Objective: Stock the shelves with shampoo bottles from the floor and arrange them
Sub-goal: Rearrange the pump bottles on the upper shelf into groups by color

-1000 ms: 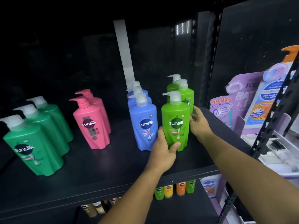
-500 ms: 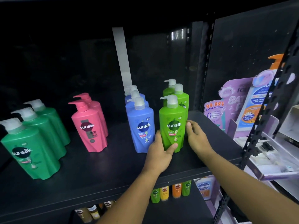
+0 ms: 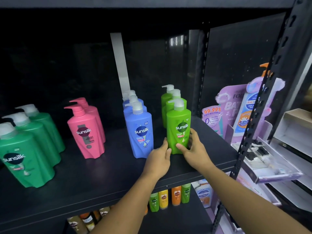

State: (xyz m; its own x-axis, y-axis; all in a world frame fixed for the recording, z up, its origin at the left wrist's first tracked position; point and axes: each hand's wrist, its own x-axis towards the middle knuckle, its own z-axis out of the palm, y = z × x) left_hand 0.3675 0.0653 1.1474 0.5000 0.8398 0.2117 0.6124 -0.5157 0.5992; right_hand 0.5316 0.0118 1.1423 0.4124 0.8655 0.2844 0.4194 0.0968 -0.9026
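Lime bottle [image 3: 179,132]: smooth plastic, satin sheen, glossy printed label. Blue bottle [image 3: 141,134], pink bottle [image 3: 85,134], dark green bottle [image 3: 25,159]: same smooth moulded plastic, soft highlights. Pump cap [image 3: 178,105]: pale matt plastic. Shelf board [image 3: 101,174]: smooth matt black, looks like painted metal. Upright post [image 3: 252,132]: black perforated metal, matt. Display card [image 3: 217,119]: printed cardboard, glossy. Back panel [image 3: 236,56]: dark, dull, speckled.

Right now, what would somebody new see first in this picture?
Probably the lime green bottle at the front of its row, held low by the left hand and right hand. Left of it on the dark shelf stand rows of blue bottles, pink bottles and dark green bottles.
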